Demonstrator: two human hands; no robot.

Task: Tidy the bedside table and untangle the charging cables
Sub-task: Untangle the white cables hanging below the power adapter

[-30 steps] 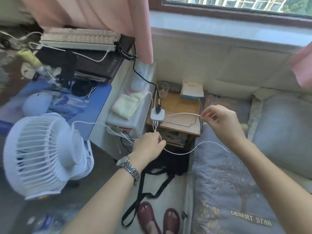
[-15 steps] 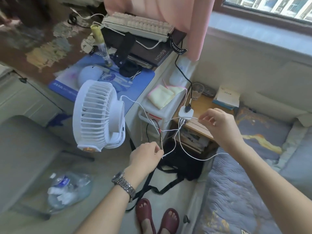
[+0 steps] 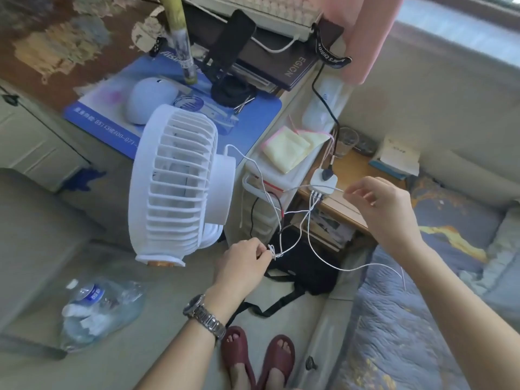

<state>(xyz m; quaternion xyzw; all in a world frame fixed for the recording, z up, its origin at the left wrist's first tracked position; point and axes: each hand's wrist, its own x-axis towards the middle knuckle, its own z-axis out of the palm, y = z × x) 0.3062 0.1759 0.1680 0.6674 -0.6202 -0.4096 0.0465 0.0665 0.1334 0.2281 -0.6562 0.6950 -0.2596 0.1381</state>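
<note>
A white charger block (image 3: 323,178) sits at the front corner of the small wooden bedside table (image 3: 349,209), with several thin white cables (image 3: 311,240) hanging from it. My left hand (image 3: 243,264) pinches a small knot in those cables (image 3: 273,252) below the table's edge. My right hand (image 3: 385,209) is raised over the table front, fingers pinched on a white cable end near the charger. One long cable loops down to the bed (image 3: 374,266). Another white lead runs to the white fan (image 3: 176,187).
A glass (image 3: 346,142) and a small box (image 3: 398,157) stand on the table's back. A white drawer unit with a yellow cloth (image 3: 287,149) adjoins it. A black bag (image 3: 304,266) lies on the floor. A water bottle in plastic (image 3: 95,308) lies left. Bed at right.
The view has swung left and down. My left hand has pulled the knotted cables lower and away from the charger; my right hand stays near the table's front edge.
</note>
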